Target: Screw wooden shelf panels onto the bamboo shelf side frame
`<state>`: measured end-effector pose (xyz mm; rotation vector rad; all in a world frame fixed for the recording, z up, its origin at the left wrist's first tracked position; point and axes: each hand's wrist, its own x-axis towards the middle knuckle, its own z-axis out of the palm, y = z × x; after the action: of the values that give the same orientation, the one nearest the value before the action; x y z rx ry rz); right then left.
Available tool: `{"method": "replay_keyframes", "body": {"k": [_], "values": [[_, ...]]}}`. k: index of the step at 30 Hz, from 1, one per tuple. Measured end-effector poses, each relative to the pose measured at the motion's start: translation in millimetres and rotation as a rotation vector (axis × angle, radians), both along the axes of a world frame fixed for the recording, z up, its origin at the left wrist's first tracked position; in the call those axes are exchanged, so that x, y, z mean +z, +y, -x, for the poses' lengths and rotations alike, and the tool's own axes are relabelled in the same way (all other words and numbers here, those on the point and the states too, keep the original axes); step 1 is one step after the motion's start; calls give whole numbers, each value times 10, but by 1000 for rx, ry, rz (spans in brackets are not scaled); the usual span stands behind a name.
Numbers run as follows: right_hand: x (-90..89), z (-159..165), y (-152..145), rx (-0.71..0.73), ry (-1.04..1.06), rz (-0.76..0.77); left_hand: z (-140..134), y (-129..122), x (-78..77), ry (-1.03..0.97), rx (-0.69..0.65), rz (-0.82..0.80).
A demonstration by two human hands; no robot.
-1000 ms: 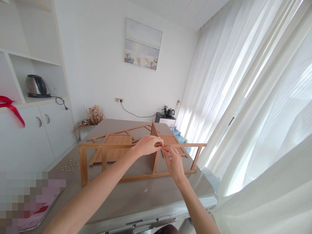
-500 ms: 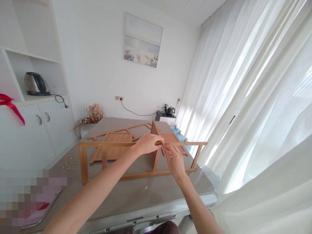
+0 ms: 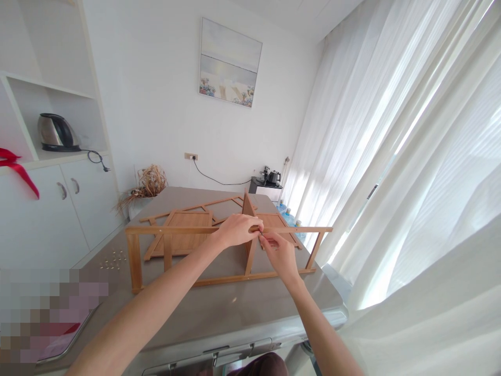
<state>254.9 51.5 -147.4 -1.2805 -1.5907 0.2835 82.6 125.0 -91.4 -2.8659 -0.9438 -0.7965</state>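
Over a table, a person's left hand had its grip clamped on a wooden frame; beside it, the right hand pinched together, contents unclear.

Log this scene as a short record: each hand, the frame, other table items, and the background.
Left hand: at the top rail, by the upright board, fingers bent
Right hand: fingertips pinched beside the left fingertips; anything between too small to tell
Wooden frame: on its side on the table
Behind frame: two flat panels
Left of frame: scattered small pieces
Background: kettle on shelf, picture on wall
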Motion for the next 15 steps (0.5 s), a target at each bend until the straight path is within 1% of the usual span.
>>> {"method": "replay_keyframes", "body": {"k": [3, 5, 6, 7, 9, 12, 15], "values": [[-44, 35, 57, 180, 255, 137, 4, -8, 11, 0, 5, -19], [-60, 50, 80, 277, 350, 180, 5, -12, 17, -3, 7, -29], [-63, 56, 81, 290, 359, 182, 4, -13, 18, -4, 7, -33], [-63, 59, 75, 276, 340, 168, 4, -12, 17, -4, 6, -36], [-62, 64, 45, 200, 253, 105, 2, -10, 13, -5, 6, -41], [-70, 65, -10, 73, 64, -8, 2, -5, 2, -6, 1, -37], [-97, 43, -33, -23, -114, -97, 4, -2, -3, -8, -6, -27]]}}
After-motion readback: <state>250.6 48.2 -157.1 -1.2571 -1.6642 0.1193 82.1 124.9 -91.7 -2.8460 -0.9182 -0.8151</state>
